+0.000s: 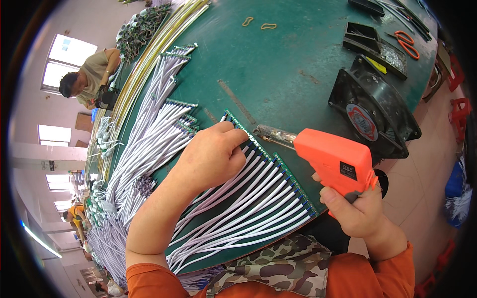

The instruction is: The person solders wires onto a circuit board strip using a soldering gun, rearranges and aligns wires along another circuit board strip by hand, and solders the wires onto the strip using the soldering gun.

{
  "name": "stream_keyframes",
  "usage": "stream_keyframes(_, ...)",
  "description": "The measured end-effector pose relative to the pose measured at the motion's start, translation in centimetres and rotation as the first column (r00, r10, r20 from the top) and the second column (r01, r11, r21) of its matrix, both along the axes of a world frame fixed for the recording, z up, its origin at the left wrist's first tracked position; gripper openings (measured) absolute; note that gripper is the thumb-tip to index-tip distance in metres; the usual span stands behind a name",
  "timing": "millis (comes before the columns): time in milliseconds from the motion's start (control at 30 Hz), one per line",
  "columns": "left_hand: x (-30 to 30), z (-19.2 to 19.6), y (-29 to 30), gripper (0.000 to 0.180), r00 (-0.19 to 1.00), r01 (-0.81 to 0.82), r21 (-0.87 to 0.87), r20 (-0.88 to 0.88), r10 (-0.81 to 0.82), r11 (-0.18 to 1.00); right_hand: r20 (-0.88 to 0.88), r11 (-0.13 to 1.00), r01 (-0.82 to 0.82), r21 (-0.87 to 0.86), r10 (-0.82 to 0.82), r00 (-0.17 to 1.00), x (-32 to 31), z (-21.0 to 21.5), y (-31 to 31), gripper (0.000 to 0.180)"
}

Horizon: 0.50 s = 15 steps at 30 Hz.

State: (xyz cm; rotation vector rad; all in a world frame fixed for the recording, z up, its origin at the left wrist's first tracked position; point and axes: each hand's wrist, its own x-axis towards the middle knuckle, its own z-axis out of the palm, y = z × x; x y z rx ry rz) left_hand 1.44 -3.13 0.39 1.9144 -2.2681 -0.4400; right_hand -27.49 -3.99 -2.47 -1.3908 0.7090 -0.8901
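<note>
My right hand (355, 211) grips an orange soldering gun (332, 154) by its handle, the tip pointing left. That tip is close to a narrow green circuit board strip (294, 185), near my left hand. White cables (248, 211) with dark blue ends run from the strip toward me in a fan-like row. Over the strip's far part, my left hand (213, 154) is closed, with thumb and fingers pressed together; what they pinch is hidden. A second strip piece (238, 124) continues under the fingertips.
Bundled cables with board strips (149, 124) lie on the green table's left. A black fan (372, 109) stands right, behind it a black parts tray (377, 49) and orange-handled scissors (407, 43). Two rubber bands (269, 26) lie far off. Another person (92, 74) works at left.
</note>
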Motion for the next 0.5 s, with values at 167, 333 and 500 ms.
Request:
stream_keyframes(167, 0.4, -0.2, 0.4, 0.024, 1.0, 0.006, -0.047, -0.023, -0.007, 0.999, -0.026, 0.993, -0.101, 0.065, 0.103, 0.994, -0.6, 0.2, 0.1, 0.052)
stream_keyframes(333, 1.4, -0.1, 1.9, 0.02, 0.991, -0.053, 0.002, -0.123, 0.053, 0.999, 0.054, 0.995, -0.055, 0.08, 0.051, 0.997, -0.3, 0.1, 0.3, 0.046)
stream_keyframes(500, 1.2, -0.4, 3.0, 0.019, 0.978, 0.03, 0.003, -0.207, -0.029, 1.0, 0.038, 1.0, -0.004, 0.023, 0.003, 0.999, -0.8, -0.7, 0.5, 0.04)
